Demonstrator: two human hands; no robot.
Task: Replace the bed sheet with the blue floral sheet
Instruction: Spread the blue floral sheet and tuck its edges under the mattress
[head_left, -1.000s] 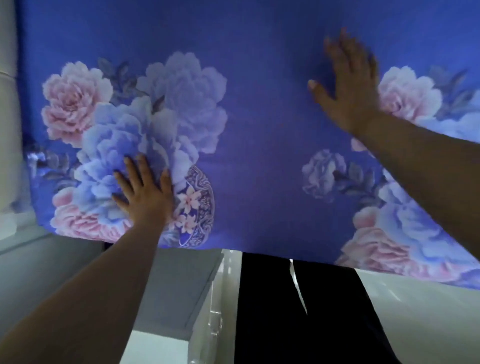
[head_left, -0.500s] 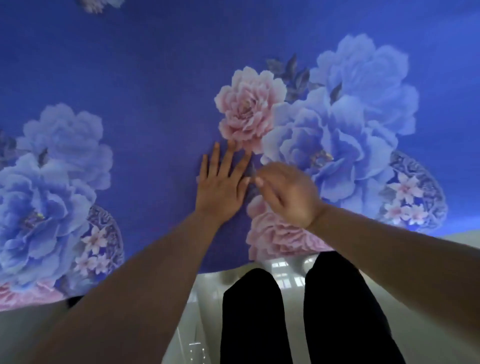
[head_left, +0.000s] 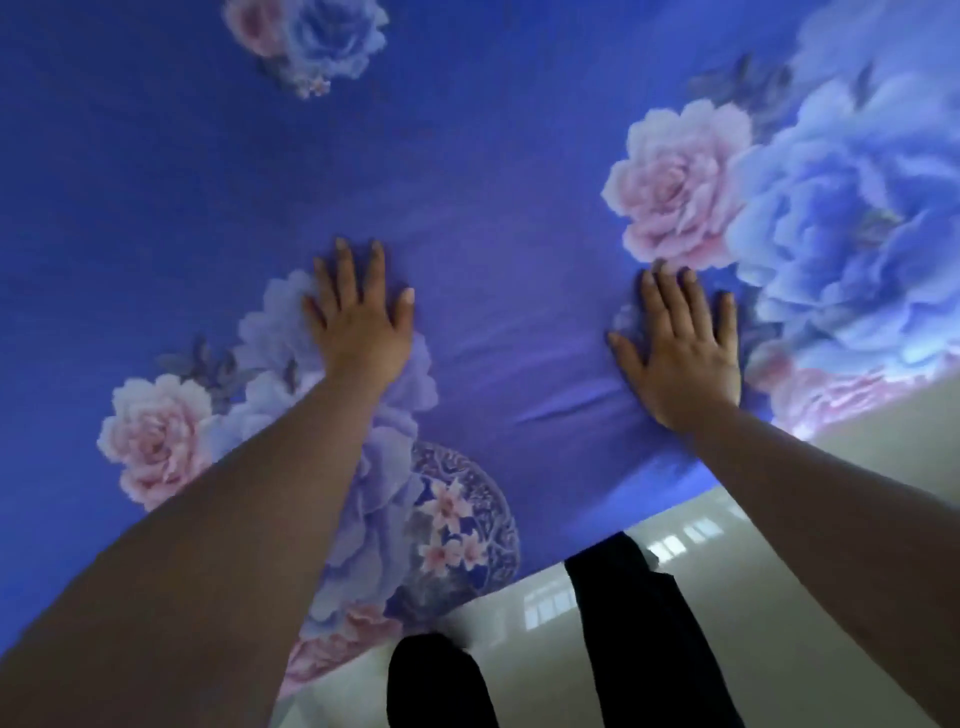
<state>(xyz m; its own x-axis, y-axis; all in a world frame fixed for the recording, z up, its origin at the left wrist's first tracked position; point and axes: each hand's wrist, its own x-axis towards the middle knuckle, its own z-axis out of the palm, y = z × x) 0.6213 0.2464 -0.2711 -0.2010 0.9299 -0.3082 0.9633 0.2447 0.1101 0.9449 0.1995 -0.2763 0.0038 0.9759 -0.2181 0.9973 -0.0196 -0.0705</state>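
Note:
The blue floral sheet (head_left: 493, 197) lies spread over the bed and fills most of the view, printed with large pink and pale blue flowers. My left hand (head_left: 358, 322) presses flat on it with straight fingers, beside a pale blue flower. My right hand (head_left: 680, 353) lies flat on the sheet too, fingers spread, just below a pink flower. A few low creases run across the cloth between the two hands. The sheet's near edge hangs over the side of the bed in front of me.
Glossy pale floor (head_left: 779, 597) runs along the bed's near side and reflects window light. My legs in dark trousers (head_left: 639, 623) stand close to the bed edge.
The hands were side by side half a second ago, the right one curled on the cloth. Now they lie apart, both flat. The view has shifted along the bed.

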